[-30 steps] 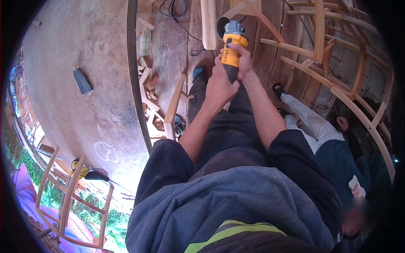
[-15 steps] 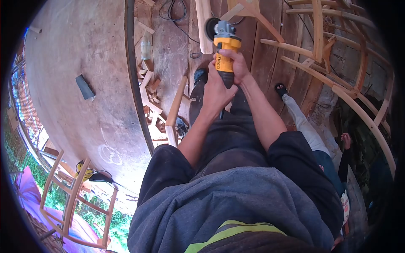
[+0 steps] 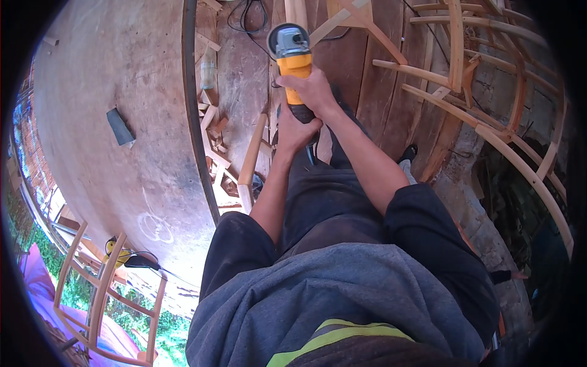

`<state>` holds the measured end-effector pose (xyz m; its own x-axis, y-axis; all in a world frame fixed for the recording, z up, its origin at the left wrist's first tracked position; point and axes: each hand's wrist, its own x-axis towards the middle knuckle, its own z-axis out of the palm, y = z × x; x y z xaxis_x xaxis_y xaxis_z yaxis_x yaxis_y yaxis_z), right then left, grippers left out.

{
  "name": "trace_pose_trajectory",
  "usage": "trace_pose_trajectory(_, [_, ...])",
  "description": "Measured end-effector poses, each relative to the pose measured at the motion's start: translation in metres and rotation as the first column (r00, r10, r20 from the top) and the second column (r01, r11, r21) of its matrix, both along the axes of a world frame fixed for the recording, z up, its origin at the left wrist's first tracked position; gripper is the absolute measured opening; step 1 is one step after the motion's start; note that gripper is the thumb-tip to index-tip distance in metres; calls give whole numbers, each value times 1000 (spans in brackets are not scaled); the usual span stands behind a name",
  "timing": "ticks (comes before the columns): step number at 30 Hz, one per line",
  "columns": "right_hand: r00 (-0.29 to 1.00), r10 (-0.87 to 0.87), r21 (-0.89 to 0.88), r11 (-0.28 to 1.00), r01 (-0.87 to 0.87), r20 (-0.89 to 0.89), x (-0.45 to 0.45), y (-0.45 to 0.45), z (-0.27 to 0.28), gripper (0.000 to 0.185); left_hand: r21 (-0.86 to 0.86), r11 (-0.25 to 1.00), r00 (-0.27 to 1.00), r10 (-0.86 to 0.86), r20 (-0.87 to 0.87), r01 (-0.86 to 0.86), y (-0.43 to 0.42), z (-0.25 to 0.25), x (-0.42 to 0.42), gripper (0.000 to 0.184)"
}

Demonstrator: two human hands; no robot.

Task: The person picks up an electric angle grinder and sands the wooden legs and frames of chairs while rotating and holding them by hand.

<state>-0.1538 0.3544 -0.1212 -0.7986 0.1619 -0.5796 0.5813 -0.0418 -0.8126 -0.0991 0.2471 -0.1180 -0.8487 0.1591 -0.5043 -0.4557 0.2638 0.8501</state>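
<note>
A yellow and grey angle grinder (image 3: 295,60) is held upright in front of my body, its dark round disc at the upper left of the tool. My left hand (image 3: 295,130) is wrapped round the black lower handle. Higher up, my right hand (image 3: 307,90) grips the yellow body, with the thumb across its front. Just behind the grinder's head is a pale wooden piece (image 3: 296,12), partly hidden by the tool. Whether the disc touches it I cannot tell.
A large board (image 3: 122,79) fills the left, with a dark block (image 3: 120,127) on it. Wood offcuts (image 3: 214,131) and a wooden piece (image 3: 252,153) lie beside it. Chair frames (image 3: 455,55) stand at right, another (image 3: 101,293) lower left. Another person's foot (image 3: 409,153) shows at right.
Both hands have moved left with the grinder, and its head has turned. The other person has shifted toward the lower right, now mostly hidden behind my right arm and body.
</note>
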Motion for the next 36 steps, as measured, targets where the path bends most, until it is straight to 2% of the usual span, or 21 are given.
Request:
trace_pose_trajectory(2, [996,-93,-62,994,93,8,11,12,-3,47,25,1000,999,10,-31,-10,11,-5,7,80])
trace_pose_trajectory(3, [985,-169,-67,983,168,-14,14,18,-3,40,-2,999,999,-41,31,41,15,5,5,83])
trace_pose_trajectory(5, [946,-309,-321,890,324,97,25,36,-20,33,-84,988,992,-126,5,126,24,15,4,87])
trace_pose_trajectory(6, [937,-323,-391,851,349,132,29,45,-22,28,-163,966,978,-209,-22,203,30,19,3,90])
trace_pose_trajectory(8, [912,-330,-530,742,411,245,34,58,-26,31,-198,949,970,-236,61,243,41,31,2,91])
trace_pose_trajectory(11, [917,-323,-556,729,399,235,37,58,-26,31,-243,942,971,-237,4,231,44,26,8,91])
trace_pose_trajectory(13, [923,-320,-549,742,385,215,37,54,-17,31,-196,960,974,-218,-63,202,38,22,11,90])
trace_pose_trajectory(16, [982,-178,-341,921,189,63,30,37,-11,37,-106,984,989,-147,-11,146,23,12,13,89])
trace_pose_trajectory(18, [1000,-7,-82,997,7,-11,25,25,-21,40,42,997,995,-64,71,61,11,-4,15,79])
trace_pose_trajectory(20, [1000,0,203,979,-5,27,19,4,-18,46,212,977,991,8,131,-36,1,-18,17,67])
trace_pose_trajectory(22, [1000,-20,411,911,25,-18,16,-9,-19,50,255,966,980,-4,198,-48,-7,-22,17,67])
trace_pose_trajectory(24, [1000,-29,411,911,25,4,20,-7,-12,48,280,959,977,-23,210,-38,-7,-20,18,67])
trace_pose_trajectory(26, [999,-34,405,914,21,26,23,0,-9,46,85,995,998,-48,32,46,0,-11,19,71])
trace_pose_trajectory(27, [998,-68,231,971,66,1,26,9,-10,44,83,995,998,-50,29,47,4,-5,19,71])
trace_pose_trajectory(28, [995,-103,48,993,104,-19,28,16,-13,41,-20,996,997,-83,5,83,10,0,19,74])
trace_pose_trajectory(29, [974,-226,-62,972,225,-5,32,20,-16,32,-124,986,993,-118,-11,116,16,4,19,77])
trace_pose_trajectory(31, [920,-385,-305,870,387,70,37,33,-23,27,-141,978,987,-159,-9,156,26,15,19,84])
trace_pose_trajectory(32, [913,-392,-386,829,404,114,44,42,-24,26,-191,960,978,-208,-4,204,31,20,18,85])
trace_pose_trajectory(33, [916,-382,-403,824,398,125,46,49,-21,28,-242,939,967,-253,-3,245,36,22,16,87])
trace_pose_trajectory(34, [919,-369,-421,817,393,142,49,50,-19,29,-246,932,964,-252,88,267,39,24,18,89])
trace_pose_trajectory(36, [924,-357,-390,839,380,134,53,49,-18,31,-216,937,961,-261,86,274,33,21,18,90])
